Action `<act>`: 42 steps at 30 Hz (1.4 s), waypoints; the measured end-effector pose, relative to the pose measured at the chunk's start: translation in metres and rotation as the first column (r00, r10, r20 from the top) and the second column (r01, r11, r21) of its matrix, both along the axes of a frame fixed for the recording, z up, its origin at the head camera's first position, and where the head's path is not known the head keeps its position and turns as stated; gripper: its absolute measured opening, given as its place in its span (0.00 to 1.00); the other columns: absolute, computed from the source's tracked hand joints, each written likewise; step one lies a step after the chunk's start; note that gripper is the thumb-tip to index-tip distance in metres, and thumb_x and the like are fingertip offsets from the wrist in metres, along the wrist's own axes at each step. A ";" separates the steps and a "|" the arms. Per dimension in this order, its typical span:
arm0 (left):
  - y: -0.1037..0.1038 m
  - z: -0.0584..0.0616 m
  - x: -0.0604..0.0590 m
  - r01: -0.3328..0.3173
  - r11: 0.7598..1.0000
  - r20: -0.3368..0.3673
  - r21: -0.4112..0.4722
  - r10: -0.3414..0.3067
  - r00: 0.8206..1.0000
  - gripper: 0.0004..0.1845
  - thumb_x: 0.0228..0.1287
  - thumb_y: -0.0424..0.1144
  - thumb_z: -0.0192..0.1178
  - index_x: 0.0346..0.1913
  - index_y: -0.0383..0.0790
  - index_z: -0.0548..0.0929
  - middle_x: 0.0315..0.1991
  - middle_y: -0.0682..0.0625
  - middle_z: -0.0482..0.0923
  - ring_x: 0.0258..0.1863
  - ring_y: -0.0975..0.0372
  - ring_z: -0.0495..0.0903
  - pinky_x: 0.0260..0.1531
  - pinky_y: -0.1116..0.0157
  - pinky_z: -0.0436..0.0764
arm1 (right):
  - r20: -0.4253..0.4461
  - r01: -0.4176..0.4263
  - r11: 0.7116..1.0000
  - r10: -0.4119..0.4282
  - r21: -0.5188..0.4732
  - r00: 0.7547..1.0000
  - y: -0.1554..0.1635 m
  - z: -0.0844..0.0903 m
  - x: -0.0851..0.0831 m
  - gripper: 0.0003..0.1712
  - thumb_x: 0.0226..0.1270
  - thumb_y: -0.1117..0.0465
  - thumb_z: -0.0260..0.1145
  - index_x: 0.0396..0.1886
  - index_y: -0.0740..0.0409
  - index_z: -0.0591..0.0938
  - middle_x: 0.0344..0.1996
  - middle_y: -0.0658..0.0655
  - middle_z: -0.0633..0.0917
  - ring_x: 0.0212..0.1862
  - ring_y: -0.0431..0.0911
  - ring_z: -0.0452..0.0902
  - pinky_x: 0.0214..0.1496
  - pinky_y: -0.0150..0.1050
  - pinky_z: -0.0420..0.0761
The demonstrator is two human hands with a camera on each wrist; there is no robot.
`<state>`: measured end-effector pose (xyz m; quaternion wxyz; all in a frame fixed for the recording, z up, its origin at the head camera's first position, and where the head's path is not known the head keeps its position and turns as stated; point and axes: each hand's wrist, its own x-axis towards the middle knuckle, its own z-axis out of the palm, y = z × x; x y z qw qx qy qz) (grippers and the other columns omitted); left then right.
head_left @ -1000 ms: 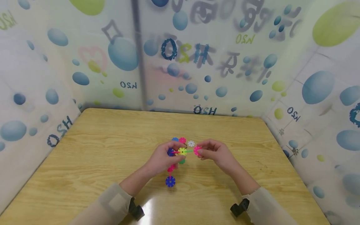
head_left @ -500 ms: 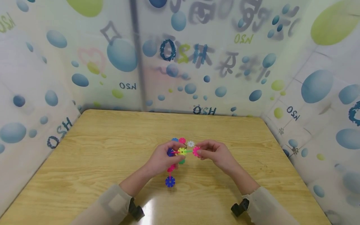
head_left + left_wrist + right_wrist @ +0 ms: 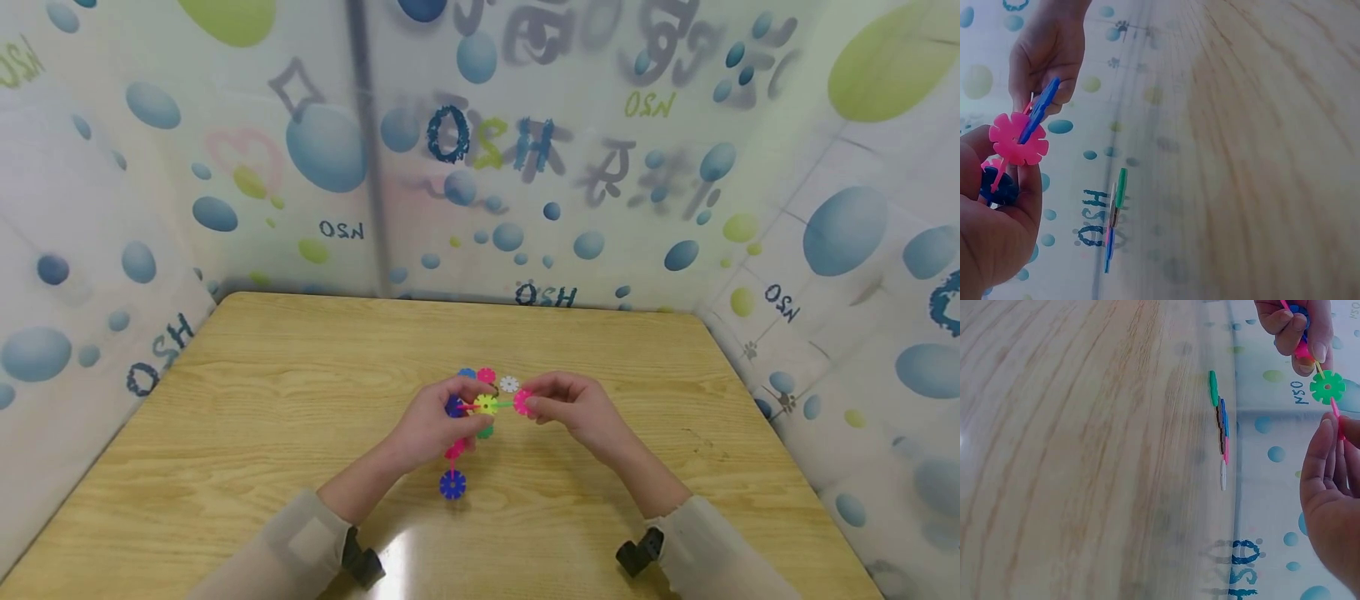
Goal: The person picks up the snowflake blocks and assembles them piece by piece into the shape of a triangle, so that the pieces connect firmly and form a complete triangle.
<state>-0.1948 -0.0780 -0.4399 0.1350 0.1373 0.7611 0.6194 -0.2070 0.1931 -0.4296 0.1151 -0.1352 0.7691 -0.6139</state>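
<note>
Two hands (image 3: 498, 412), snowflake-disc chain (image 3: 486, 405) gripped between

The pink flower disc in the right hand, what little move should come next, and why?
Probably push the pink plastic snowflake disc a little further left along the green piece toward the yellow disc. The right hand pinches it at the chain's end, while the left hand holds the joined discs above the wooden table.
</note>
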 end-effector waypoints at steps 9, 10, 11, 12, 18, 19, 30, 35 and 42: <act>0.002 0.001 -0.002 0.010 1.000 0.007 -0.003 -0.010 1.000 0.20 0.74 0.35 0.72 0.66 0.40 0.85 0.49 0.42 0.86 0.40 0.50 0.93 0.43 0.53 0.94 | -0.004 0.000 1.000 0.000 0.028 1.000 -0.002 0.004 0.001 0.16 0.78 0.58 0.74 0.59 0.60 0.89 0.44 0.55 0.92 0.44 0.47 0.89 0.51 0.39 0.91; 0.002 0.001 -0.002 0.013 1.000 0.006 -0.001 -0.013 1.000 0.20 0.74 0.35 0.71 0.66 0.39 0.85 0.49 0.41 0.87 0.40 0.50 0.93 0.44 0.52 0.94 | 0.000 0.004 1.000 -0.004 0.026 1.000 -0.002 0.004 0.001 0.16 0.78 0.58 0.74 0.59 0.60 0.89 0.43 0.55 0.92 0.44 0.47 0.89 0.50 0.39 0.91; 0.002 0.001 -0.002 0.016 1.000 0.006 0.004 -0.017 1.000 0.20 0.74 0.35 0.71 0.66 0.39 0.85 0.48 0.41 0.87 0.41 0.50 0.93 0.44 0.52 0.94 | 0.003 0.006 1.000 -0.006 0.024 1.000 -0.002 0.004 0.001 0.16 0.78 0.58 0.74 0.59 0.60 0.89 0.43 0.54 0.92 0.44 0.46 0.90 0.50 0.39 0.92; 0.002 0.001 -0.002 0.020 1.000 0.006 0.007 -0.020 1.000 0.19 0.74 0.34 0.71 0.65 0.39 0.85 0.48 0.41 0.87 0.41 0.50 0.94 0.45 0.52 0.94 | 0.005 0.008 1.000 -0.008 0.022 1.000 -0.002 0.004 0.001 0.16 0.78 0.58 0.74 0.58 0.61 0.89 0.43 0.54 0.92 0.43 0.46 0.90 0.51 0.40 0.92; 0.002 0.003 -0.002 0.029 0.999 0.025 0.022 -0.029 0.999 0.17 0.74 0.34 0.71 0.63 0.40 0.86 0.46 0.41 0.85 0.41 0.54 0.94 0.47 0.53 0.94 | -0.001 0.020 1.000 -0.020 0.024 1.000 -0.003 0.004 0.002 0.14 0.77 0.59 0.75 0.56 0.61 0.90 0.41 0.54 0.92 0.41 0.46 0.88 0.50 0.38 0.91; 0.002 0.003 -0.002 0.028 0.999 0.029 0.024 -0.029 0.999 0.17 0.74 0.34 0.71 0.63 0.40 0.86 0.46 0.41 0.85 0.41 0.54 0.94 0.48 0.53 0.94 | -0.004 0.022 0.999 -0.022 0.026 1.000 -0.003 0.004 0.003 0.14 0.77 0.59 0.75 0.55 0.61 0.91 0.41 0.54 0.92 0.41 0.46 0.88 0.49 0.38 0.91; 0.004 0.004 -0.003 0.052 0.999 0.026 0.016 -0.052 0.998 0.19 0.74 0.35 0.71 0.64 0.38 0.85 0.45 0.42 0.86 0.40 0.56 0.94 0.47 0.55 0.94 | -0.028 0.037 0.999 -0.037 0.022 0.999 -0.007 0.002 0.005 0.13 0.77 0.59 0.75 0.54 0.61 0.91 0.41 0.55 0.93 0.40 0.45 0.87 0.47 0.36 0.89; 0.002 0.002 -0.003 0.067 0.997 0.021 0.038 -0.068 0.997 0.18 0.74 0.35 0.71 0.64 0.39 0.85 0.45 0.40 0.87 0.40 0.56 0.93 0.46 0.57 0.94 | -0.016 0.020 1.000 -0.020 0.021 1.000 -0.006 0.001 0.005 0.14 0.79 0.59 0.74 0.56 0.62 0.89 0.43 0.55 0.92 0.42 0.46 0.87 0.49 0.38 0.90; 0.001 0.001 -0.003 0.068 0.997 0.029 0.040 -0.069 0.997 0.20 0.74 0.33 0.70 0.65 0.36 0.85 0.45 0.40 0.86 0.40 0.56 0.94 0.45 0.58 0.94 | 0.029 0.005 0.998 -0.007 0.056 1.000 0.000 -0.003 0.000 0.22 0.80 0.52 0.72 0.62 0.62 0.87 0.47 0.56 0.91 0.48 0.54 0.87 0.52 0.43 0.91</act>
